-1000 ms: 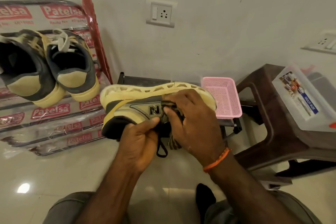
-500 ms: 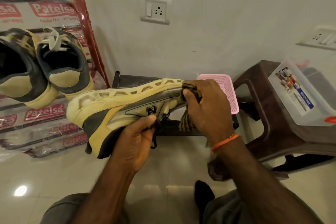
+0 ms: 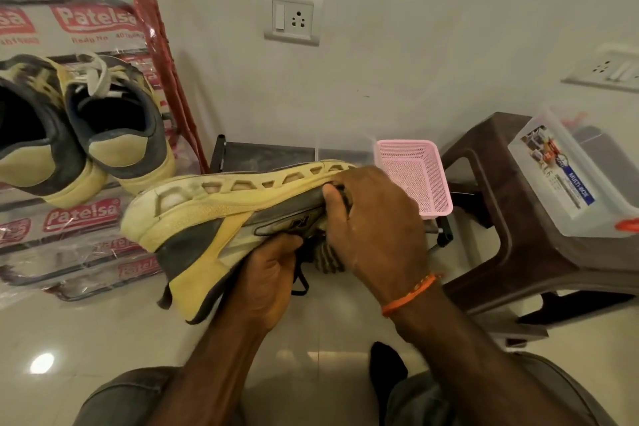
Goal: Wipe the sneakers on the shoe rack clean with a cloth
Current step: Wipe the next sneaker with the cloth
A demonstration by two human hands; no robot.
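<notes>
A: At centre we see the yellow-and-grey mesh sneaker (image 3: 207, 232), held sole-up and tilted in the air in front of the person, off the rack. Our left hand (image 3: 269, 273) grips it from below, fingers curled round the collar; a black lace loop hangs beside them.

B: And the cloth?

A: The dark striped cloth (image 3: 328, 258) is clamped under our right hand (image 3: 377, 218), whose fingers press it onto the grey side panel near the toe. Its loose end hangs just below those fingers.

B: How will the sneaker handle?

A: We judge it light, the upper soft and yielding, the cut-out foam sole stiffer. So we hold at the firm collar or heel and wipe against that support.

B: Beyond the fingers?

A: Left of the holding hand, a pair of yellow-and-grey sneakers (image 3: 114, 135) rests on the plastic-wrapped metal shoe rack (image 3: 79, 214). Past the wiping fingers sit a pink mesh plastic basket (image 3: 425, 197) and a brown plastic stool (image 3: 518, 225).
</notes>
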